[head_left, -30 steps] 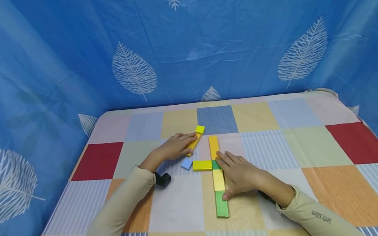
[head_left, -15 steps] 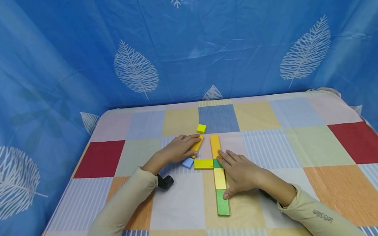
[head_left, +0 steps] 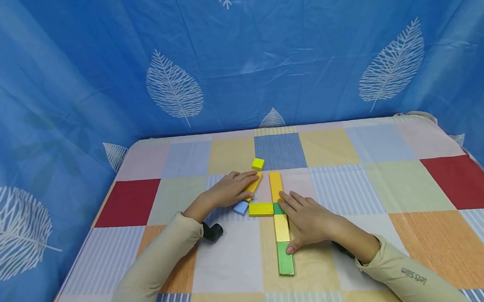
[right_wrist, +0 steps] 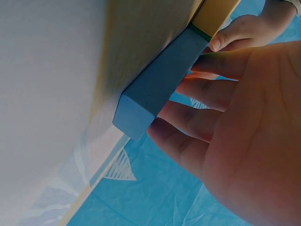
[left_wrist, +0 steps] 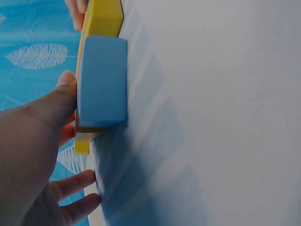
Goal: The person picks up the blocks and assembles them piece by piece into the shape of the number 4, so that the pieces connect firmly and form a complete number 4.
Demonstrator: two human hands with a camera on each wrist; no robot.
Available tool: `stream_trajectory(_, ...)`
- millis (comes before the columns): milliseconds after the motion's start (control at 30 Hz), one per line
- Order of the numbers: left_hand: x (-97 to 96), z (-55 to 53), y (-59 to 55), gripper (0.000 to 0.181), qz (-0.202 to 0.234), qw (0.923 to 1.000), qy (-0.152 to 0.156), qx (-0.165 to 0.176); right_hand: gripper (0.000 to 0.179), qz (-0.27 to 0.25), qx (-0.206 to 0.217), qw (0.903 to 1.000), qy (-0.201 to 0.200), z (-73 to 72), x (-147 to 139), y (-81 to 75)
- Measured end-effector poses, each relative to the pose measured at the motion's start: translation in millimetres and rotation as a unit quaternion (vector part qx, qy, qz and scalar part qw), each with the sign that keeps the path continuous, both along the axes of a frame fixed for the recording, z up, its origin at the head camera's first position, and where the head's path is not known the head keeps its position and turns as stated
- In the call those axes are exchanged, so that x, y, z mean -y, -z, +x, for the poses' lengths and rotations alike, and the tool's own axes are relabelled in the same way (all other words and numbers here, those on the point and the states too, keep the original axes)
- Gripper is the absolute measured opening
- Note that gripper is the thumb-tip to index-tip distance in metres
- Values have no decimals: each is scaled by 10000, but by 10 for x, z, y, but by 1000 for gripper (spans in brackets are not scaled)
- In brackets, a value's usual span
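Observation:
In the head view, my left hand (head_left: pixel 233 190) holds a slanted orange block (head_left: pixel 254 187), thumb at its near end and fingertips near its far end. The near end touches or nearly touches a small blue block (head_left: pixel 241 208). My right hand (head_left: pixel 311 221) spreads along an upright row, fingers and thumb touching it. The row runs from an orange block (head_left: pixel 275 185) through a small green block (head_left: pixel 278 209) and a pale yellow block (head_left: pixel 281 228) to a longer green block (head_left: pixel 285 260). A yellow block (head_left: pixel 261 209) juts left from the small green one.
A small bright yellow block (head_left: pixel 257 164) lies just beyond the slanted block. Patchwork cloth (head_left: pixel 227 270) covers the table. Behind and at the left hangs a blue leaf-patterned curtain (head_left: pixel 262 68). Black wrist devices, such as the left one (head_left: pixel 212 232), sit under the wrists.
My left hand has slid the slanted orange block slightly right and nearer, away from the small bright yellow block and toward the blue one. My right hand has stayed in place on the row.

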State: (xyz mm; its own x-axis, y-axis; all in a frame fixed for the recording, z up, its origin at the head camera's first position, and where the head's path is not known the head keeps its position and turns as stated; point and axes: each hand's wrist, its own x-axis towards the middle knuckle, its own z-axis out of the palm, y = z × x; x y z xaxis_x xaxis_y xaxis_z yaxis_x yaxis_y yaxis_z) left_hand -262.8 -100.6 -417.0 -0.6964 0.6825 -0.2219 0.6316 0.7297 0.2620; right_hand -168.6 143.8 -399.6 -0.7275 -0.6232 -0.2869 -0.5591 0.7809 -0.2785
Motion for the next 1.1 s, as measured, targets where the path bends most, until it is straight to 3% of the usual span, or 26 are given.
stream_trajectory(300, -7, 15, -12, 60, -121, 9999, 18, -41, 116, 38, -50, 10000, -27, -2, 4, 4)
stream_trajectory(933, 10, 19, -23, 59, 155, 9999, -13, 14, 116, 36, 0, 10000, 3, -3, -1, -5)
stream_trajectory(1100, 74, 44, -36, 57, 216, 9996, -153, -53, 117, 54, 14, 10000, 24, -1, 2, -11)
